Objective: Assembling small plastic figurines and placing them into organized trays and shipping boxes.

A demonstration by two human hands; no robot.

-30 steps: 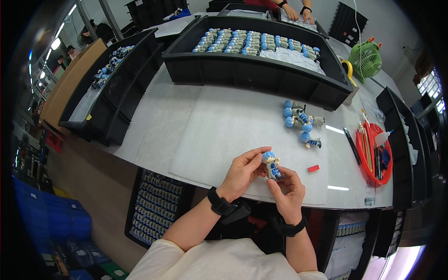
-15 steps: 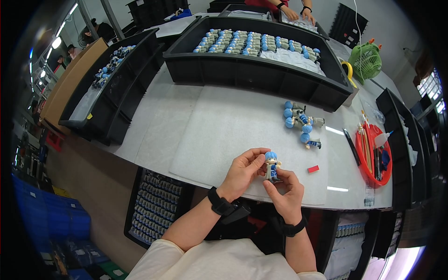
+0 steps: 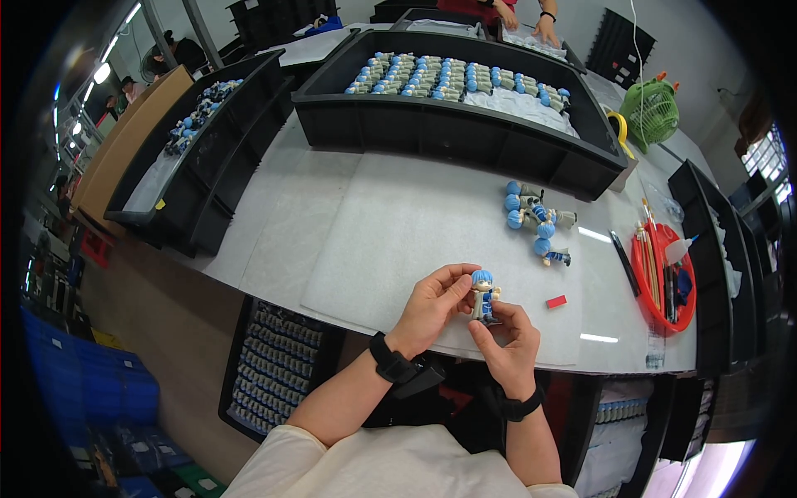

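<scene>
Between my hands, just above the near part of the white table mat [image 3: 398,241], a small blue-haired figurine [image 3: 484,297] is held upright with its front toward me. My left hand [image 3: 436,303] pinches it at the head and upper side. My right hand [image 3: 510,340] has its thumb and fingers at the lower body and feet. Several more blue-haired figurines [image 3: 541,222] lie in a loose group beyond my right hand. A small red block [image 3: 556,302] rests on the mat just right of my hands.
A large black tray [image 3: 465,133] with rows of figurines spans the far side. Another black tray [image 3: 199,191] stands left. On the right are a red basket [image 3: 682,319] of brushes, a black pen [image 3: 624,261] and a green fan [image 3: 650,109]. A co-worker's hands [image 3: 527,25] work beyond.
My hands and the figurine hold nearly still. The co-worker's hands at the back have shifted slightly.
</scene>
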